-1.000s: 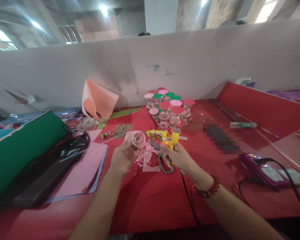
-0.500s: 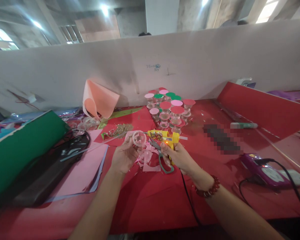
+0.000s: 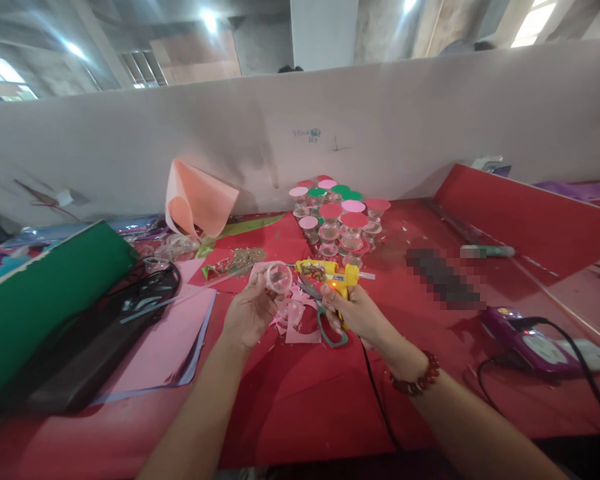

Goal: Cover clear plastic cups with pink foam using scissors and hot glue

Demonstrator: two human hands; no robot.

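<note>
My left hand (image 3: 253, 309) is closed on a small clear plastic cup (image 3: 279, 278), its round rim turned towards me. In my right hand (image 3: 353, 310) is a yellow hot glue gun (image 3: 351, 275) with an orange light lit. Its nozzle points left and reaches the rim of the cup; I cannot tell if they touch. A clear glue stick (image 3: 367, 275) sticks out of the gun's back. Below my right hand lie scissors with green handles (image 3: 334, 343). Pink paper scraps (image 3: 303, 333) and another clear cup (image 3: 291, 312) lie beneath the cup I hold.
Clear cups topped with red, pink and green discs (image 3: 354, 221) stand together at the back. A black bag (image 3: 105, 340) and pink sheets (image 3: 165, 333) lie left. A purple power strip (image 3: 535, 343) is at right; the gun's black cord (image 3: 377, 393) runs to the front edge.
</note>
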